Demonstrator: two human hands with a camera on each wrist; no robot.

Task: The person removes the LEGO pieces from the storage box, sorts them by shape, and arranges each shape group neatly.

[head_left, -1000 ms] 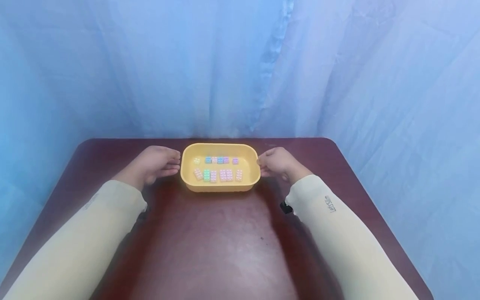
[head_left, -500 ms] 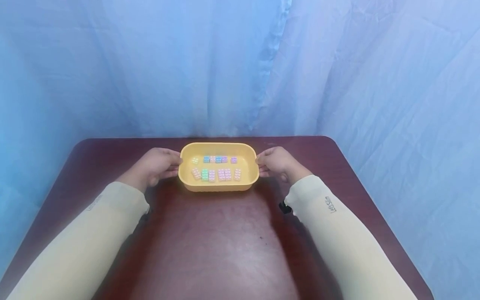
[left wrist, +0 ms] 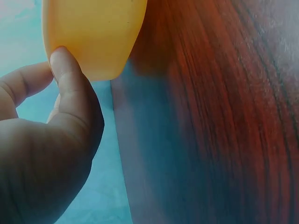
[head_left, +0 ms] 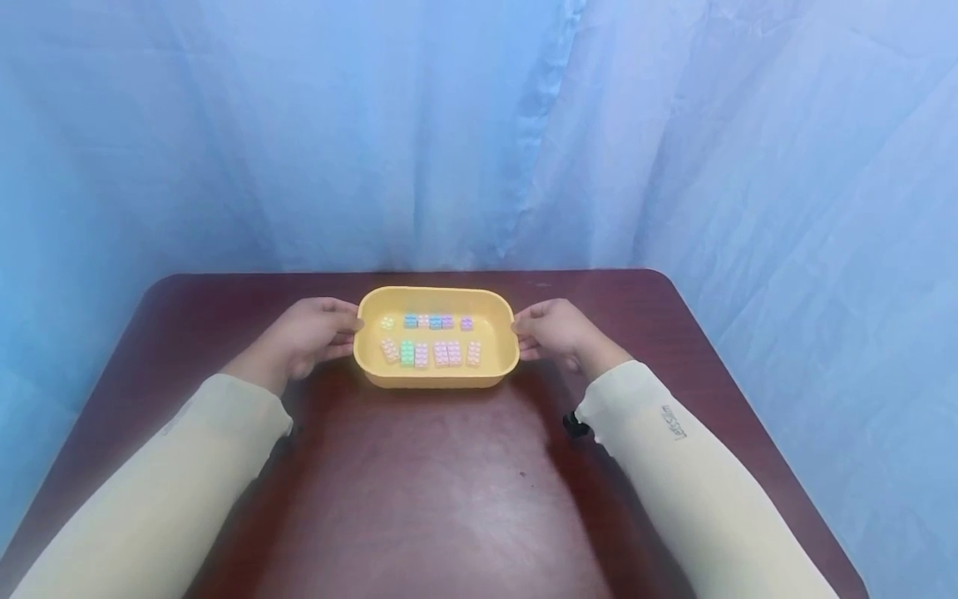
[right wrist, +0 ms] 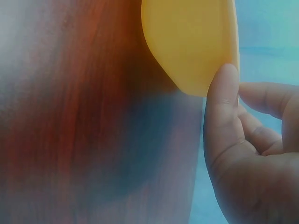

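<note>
- Sitting toward the far middle of the dark red bench point(head_left: 449, 499): a yellow tray point(head_left: 437, 378), held at both short ends.
- Lying inside the tray in two rows: small pastel bricks point(head_left: 430, 353), a far row of blue, pink and purple ones, a near row of pink ones with one green.
- Gripping the tray's left end: the left hand point(head_left: 305, 337), thumb pressing the outer wall, fingers curling over the rim.
- Gripping the right end likewise: the right hand point(head_left: 554, 331), thumb lying against the wall.
- Covering both forearms: cream sleeves point(head_left: 674, 466).
- Hanging behind the bench: a blue cloth point(head_left: 479, 125).
</note>
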